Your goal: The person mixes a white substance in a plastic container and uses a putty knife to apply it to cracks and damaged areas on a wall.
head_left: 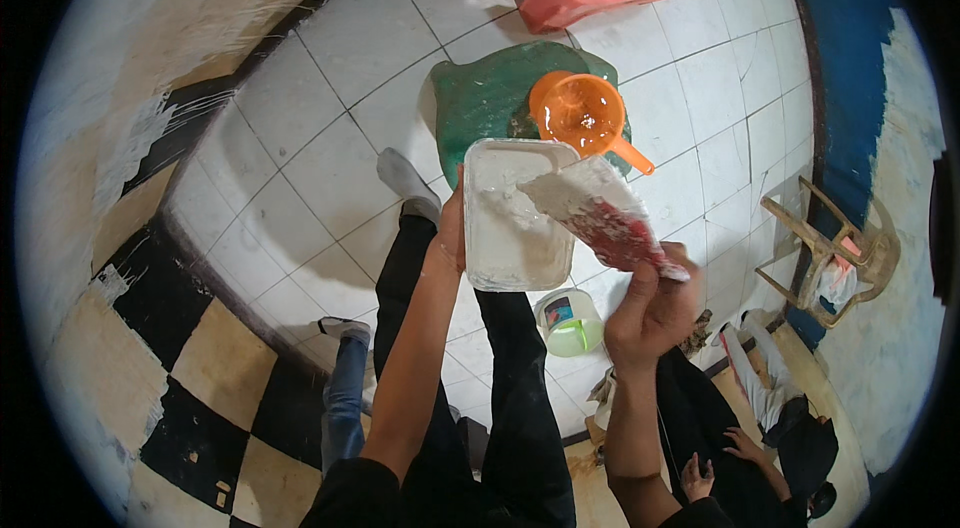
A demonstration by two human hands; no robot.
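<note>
With the left hand (450, 233) gripping the putty-filled tray (515, 218) at chest height and the right hand (650, 308) clenched round the loaded scraper (600, 208), I'd keep the tray level and draw the blade flat across its rim.

One head-worn fisheye view looks steeply down from high above the tiled floor (320, 148). The white tray (515, 218) sits close beneath the lens (edges bend toward the rim).
</note>
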